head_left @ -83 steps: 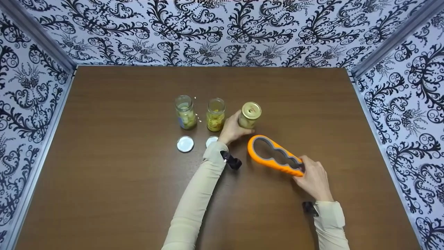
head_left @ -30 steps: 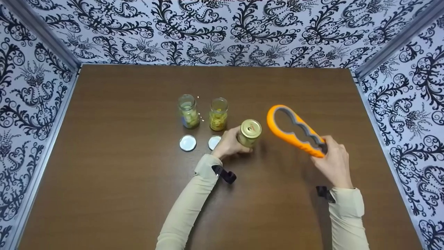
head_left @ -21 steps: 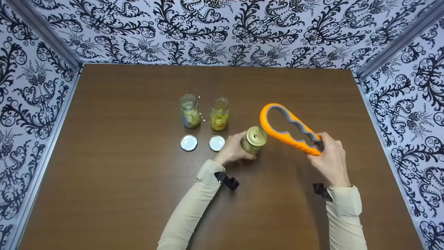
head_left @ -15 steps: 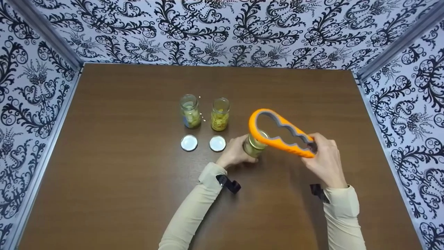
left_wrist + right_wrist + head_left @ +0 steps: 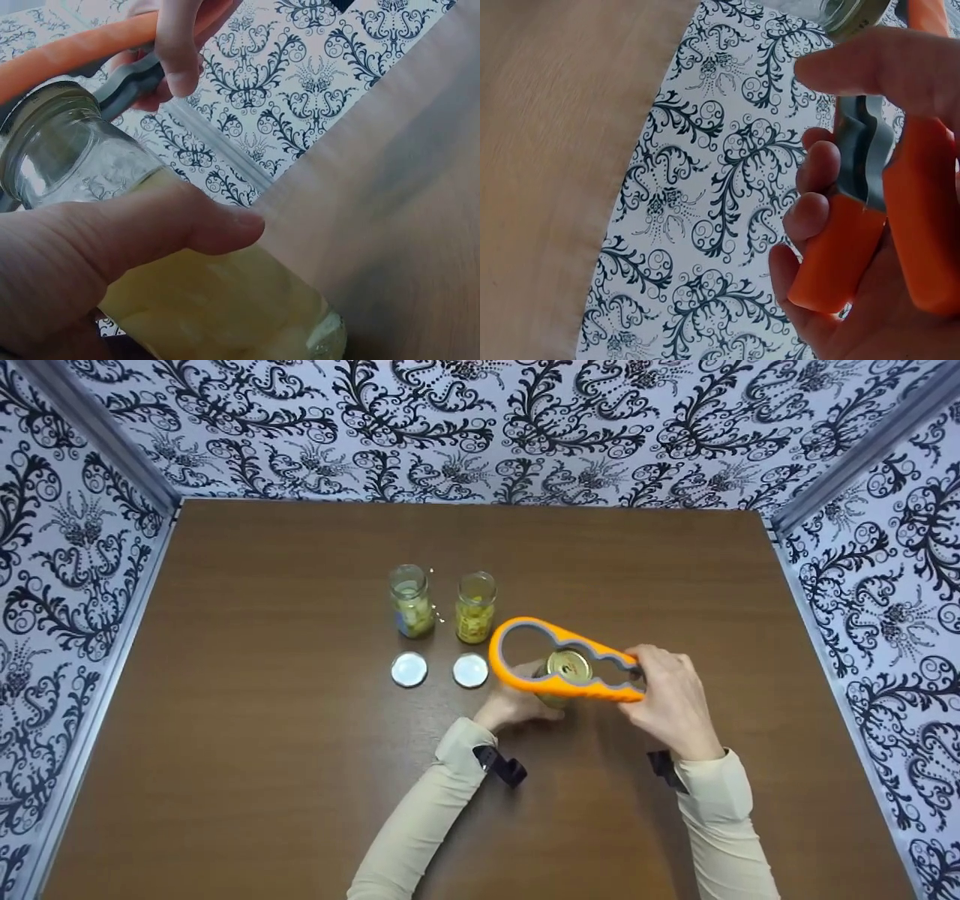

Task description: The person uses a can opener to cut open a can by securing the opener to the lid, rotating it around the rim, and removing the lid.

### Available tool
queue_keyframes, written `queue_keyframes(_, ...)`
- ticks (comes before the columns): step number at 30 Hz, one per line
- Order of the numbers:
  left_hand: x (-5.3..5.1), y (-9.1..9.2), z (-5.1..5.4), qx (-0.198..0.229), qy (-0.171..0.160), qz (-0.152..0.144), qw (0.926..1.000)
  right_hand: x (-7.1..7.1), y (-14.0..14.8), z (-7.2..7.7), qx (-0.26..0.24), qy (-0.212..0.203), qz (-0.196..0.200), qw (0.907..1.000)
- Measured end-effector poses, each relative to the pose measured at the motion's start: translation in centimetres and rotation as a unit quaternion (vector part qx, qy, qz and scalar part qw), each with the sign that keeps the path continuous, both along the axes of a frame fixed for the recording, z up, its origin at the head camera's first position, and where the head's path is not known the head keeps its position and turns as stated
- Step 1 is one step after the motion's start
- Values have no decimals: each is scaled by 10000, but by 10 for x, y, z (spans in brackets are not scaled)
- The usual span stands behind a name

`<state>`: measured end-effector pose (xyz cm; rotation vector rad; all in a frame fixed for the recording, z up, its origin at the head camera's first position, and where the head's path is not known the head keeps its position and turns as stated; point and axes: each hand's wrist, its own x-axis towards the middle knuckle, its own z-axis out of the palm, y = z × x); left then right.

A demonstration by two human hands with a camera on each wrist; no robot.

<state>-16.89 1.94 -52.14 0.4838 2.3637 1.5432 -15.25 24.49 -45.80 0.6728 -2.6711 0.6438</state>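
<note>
My orange opener [image 5: 576,688] is hiding parts of my left hand [image 5: 517,705] and jar [image 5: 555,702] — lid marking [image 5: 567,668] is looking too small to read — right-wrist edges are cropping opener, jar, my right hand [image 5: 671,701].

Clear glass jars number three: a lidless jar of pale green pieces [image 5: 412,611], a lidless jar of yellow pieces [image 5: 475,619] and a gold-capped jar of pale yellow contents [image 5: 225,300]. Round lids also total three: a left white lid [image 5: 409,669], a right white lid [image 5: 470,670] and a gold lid [image 5: 568,665]. There is one orange, grey-lined, loop-shaped tool [image 5: 600,690]. Hands come to two, left hand [image 5: 516,705] and right hand [image 5: 671,697], with two cream fabric sleeves [image 5: 420,817]. Tiny whitish crumbs [image 5: 441,620] number several (too small for a sure tally). One brown wood-grain tabletop [image 5: 300,735] and three black-and-white scroll-patterned walls [image 5: 480,427] show.
</note>
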Motion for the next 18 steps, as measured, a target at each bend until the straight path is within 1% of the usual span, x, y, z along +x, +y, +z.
queue_keyframes(2,2,0,0,-94,145,46,9998,0,-1,0,67,-83,45,9999)
queue_keyframes(5,3,-1,-1,53,247,123,9996,2,-2,2,148,-282,99,9994)
queue_keyframes(8,5,-2,-2,314,192,193,9991,3,-2,4,276,-432,108,9986)
queue_keyframes(10,6,-3,-2,282,251,213,9991,5,-4,6,421,-458,86,9980)
queue_keyframes(12,7,-3,-2,127,387,221,9989,6,-7,6,630,-399,17,9972)
queue_keyframes(14,9,-3,-1,-17,548,210,9983,7,-10,6,861,-214,-59,9960)
queue_keyframes(18,11,-4,-1,7,667,149,9977,10,-15,4,1209,15,-208,9924)
